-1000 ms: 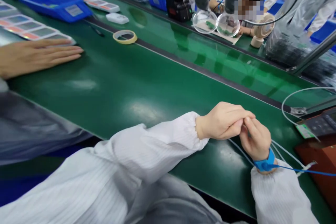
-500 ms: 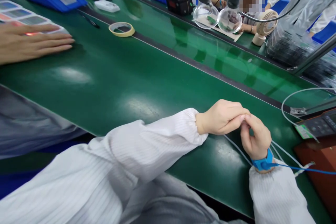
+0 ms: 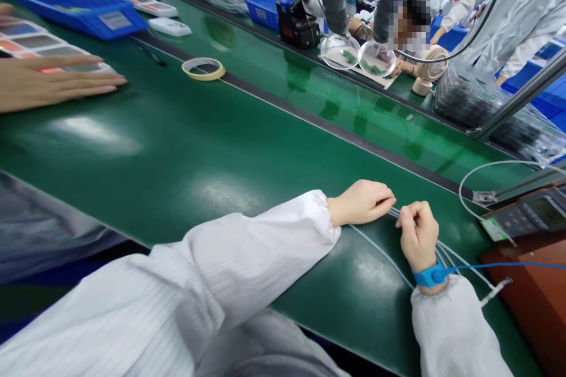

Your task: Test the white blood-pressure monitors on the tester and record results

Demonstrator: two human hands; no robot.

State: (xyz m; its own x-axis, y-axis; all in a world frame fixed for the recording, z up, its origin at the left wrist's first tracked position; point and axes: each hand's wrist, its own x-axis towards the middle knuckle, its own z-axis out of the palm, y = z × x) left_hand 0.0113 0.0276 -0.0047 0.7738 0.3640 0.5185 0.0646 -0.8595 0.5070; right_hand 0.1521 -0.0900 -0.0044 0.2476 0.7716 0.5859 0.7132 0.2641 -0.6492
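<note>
White cord [image 3: 395, 212] shows between our left hand [image 3: 367, 203] and right hand [image 3: 420, 232], at the bench's [image 3: 186, 147] near right. Our left fingers are together, our right curled; whether they clamp it, we cannot tell. Its loops lie loose, seemingly unfinished.

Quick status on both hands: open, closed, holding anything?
Left hand: closed, thumb and fingers together; whether it holds anything cannot be told.
Right hand: curled closed; whether anything small is inside cannot be told.
</note>
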